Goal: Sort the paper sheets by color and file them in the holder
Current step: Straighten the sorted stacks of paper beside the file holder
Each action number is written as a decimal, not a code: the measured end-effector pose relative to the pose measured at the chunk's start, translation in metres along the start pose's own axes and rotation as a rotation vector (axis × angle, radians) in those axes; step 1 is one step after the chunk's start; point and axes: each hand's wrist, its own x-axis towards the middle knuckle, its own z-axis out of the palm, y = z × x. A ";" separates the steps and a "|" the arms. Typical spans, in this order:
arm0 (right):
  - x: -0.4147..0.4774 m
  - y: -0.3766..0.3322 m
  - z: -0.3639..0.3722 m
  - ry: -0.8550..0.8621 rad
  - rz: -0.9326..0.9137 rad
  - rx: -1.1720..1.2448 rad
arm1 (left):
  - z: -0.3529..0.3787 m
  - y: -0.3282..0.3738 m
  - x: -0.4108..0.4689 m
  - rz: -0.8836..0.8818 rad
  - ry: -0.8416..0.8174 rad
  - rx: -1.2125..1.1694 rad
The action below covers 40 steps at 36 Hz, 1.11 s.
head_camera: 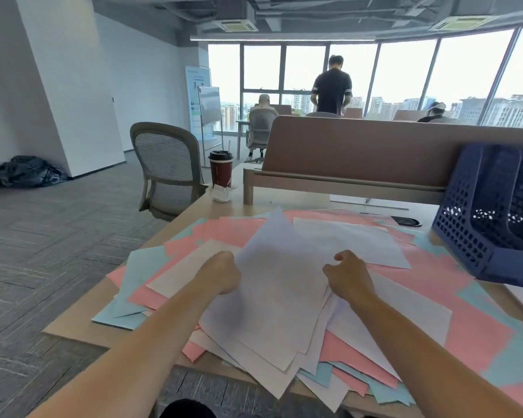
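White paper sheets (280, 297) lie in a loose stack in front of me, on top of scattered pink sheets (435, 285) and light blue sheets (139, 276) that cover the desk. My left hand (221, 273) grips the left edge of the top white sheet, which lifts toward the far side. Over the stack's right side my right hand (347, 274) hovers with curled fingers; whether it pinches a sheet is unclear. The dark blue perforated file holder (480, 224) stands at the right of the desk, its slots facing me.
A red paper cup (221, 168) and a crumpled tissue (222, 193) sit at the desk's far left corner. A black phone (405, 221) lies near the brown partition (375, 152). A grey office chair (166, 167) stands left of the desk. People are farther back by the windows.
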 end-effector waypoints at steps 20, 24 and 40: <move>-0.008 -0.031 0.040 -0.293 -0.216 -0.263 | -0.025 -0.041 -0.014 -0.146 0.223 -0.580; 0.005 -0.030 0.057 -0.251 -0.269 -0.377 | -0.031 -0.049 -0.013 -0.176 0.317 -0.553; 0.019 -0.064 0.063 -0.201 -0.257 -0.713 | -0.044 -0.046 -0.021 -0.171 0.340 -0.469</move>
